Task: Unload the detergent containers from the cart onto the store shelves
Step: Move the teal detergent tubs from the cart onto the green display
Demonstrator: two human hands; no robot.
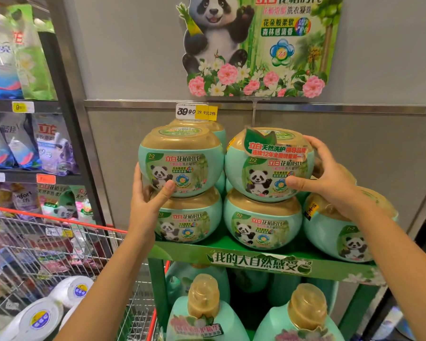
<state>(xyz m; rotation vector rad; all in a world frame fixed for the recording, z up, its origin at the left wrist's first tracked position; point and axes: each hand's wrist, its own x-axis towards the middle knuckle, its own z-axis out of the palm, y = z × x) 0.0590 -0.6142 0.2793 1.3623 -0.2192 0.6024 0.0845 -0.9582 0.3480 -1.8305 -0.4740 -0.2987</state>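
Head view: the left hand (pixel 146 195) grasps the upper-left tub (pixel 182 158), thumb across the label, fingers curled round the tub's left side; the right hand (pixel 330 178) grasps the upper-right tub (pixel 268 168), thumb on the label, fingers over the right side of the tan lid; both tubs form a second layer, each stacked on the lower tubs (pixel 261 217) along the front edge of the green shelf (pixel 256 263); a further tub (pixel 342 232) stands at the shelf's right front corner; bottles (pixel 203 313) occupy the tier below; the cart (pixel 59 242) stands just beside the shelf's left edge, holding white containers (pixel 41 318).
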